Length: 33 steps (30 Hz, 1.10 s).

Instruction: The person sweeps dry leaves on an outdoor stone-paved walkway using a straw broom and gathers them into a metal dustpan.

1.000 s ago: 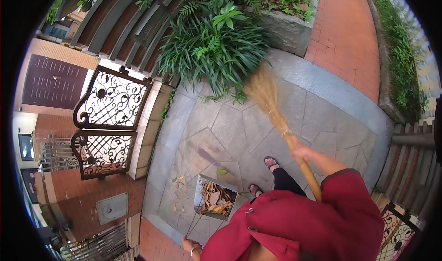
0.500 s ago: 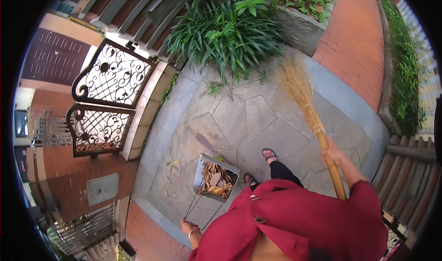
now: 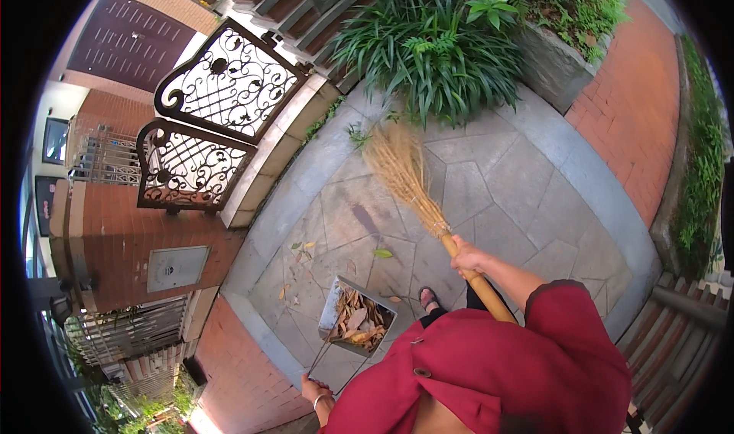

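My right hand (image 3: 470, 256) is wrapped round the thick bamboo handle of a straw broom (image 3: 419, 195). The bristles are smeared by motion over the paving, close to the plants at the far side. Low on the left, my left hand (image 3: 313, 389) grips the thin wire handle of a metal dustpan (image 3: 331, 313). Brown dry leaves (image 3: 358, 316) are heaped inside the pan. A green leaf (image 3: 382, 253) lies on the stone just beyond it, and several small yellowish leaves (image 3: 303, 250) are scattered to its left.
Leafy plants (image 3: 436, 59) and a stone planter (image 3: 556, 67) border the far side. At the left stand an ornate metal gate (image 3: 229, 78) and a brick wall (image 3: 115, 243). Red brick paving (image 3: 631, 120) runs along the right, with a slatted bench-like structure (image 3: 673, 334) at lower right.
The broom has swung left across the paving, its bristles now nearer the gate side. My right arm reaches further forward. The dustpan stays in my left hand, and the whole view has shifted.
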### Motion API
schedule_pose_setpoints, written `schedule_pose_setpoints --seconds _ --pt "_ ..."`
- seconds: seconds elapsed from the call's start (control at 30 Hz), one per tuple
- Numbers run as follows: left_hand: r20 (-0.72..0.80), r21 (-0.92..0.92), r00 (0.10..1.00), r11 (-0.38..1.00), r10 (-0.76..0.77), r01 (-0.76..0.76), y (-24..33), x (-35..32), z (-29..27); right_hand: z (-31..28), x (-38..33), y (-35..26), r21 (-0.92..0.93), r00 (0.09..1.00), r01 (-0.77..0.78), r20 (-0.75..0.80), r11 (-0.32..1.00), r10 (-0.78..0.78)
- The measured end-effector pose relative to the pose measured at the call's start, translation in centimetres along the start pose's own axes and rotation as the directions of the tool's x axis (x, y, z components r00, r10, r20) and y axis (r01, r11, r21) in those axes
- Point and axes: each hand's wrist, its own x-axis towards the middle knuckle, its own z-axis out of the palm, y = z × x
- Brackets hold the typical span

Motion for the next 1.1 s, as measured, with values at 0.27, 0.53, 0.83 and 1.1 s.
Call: schedule_pose_setpoints --seconds 0.27,0.53,0.83,1.1 --pt "-0.127 -0.031 0.985 0.993 -0.12 0.117 -3.2 4.4 -3.7 -0.1 -7.1 -2.6 -0.051 0.993 0.105 0.064 0.993 -0.102" --pt "-0.248 -0.227 0.964 0.973 -0.099 0.042 -17.4 21.7 -21.6 -1.2 10.3 -8.4 0.054 0.988 0.048 -0.148 0.997 -0.04" --pt "-0.284 -0.218 0.888 0.926 -0.363 0.308 -10.2 8.5 -11.0 11.3 3.9 -6.0 -0.269 0.986 -0.005 0.16 0.963 0.05" --pt "-0.273 -0.344 0.867 0.884 -0.417 0.316 -12.3 7.5 -13.8 10.6 2.0 -9.6 -0.186 0.987 0.048 0.161 0.981 -0.017"
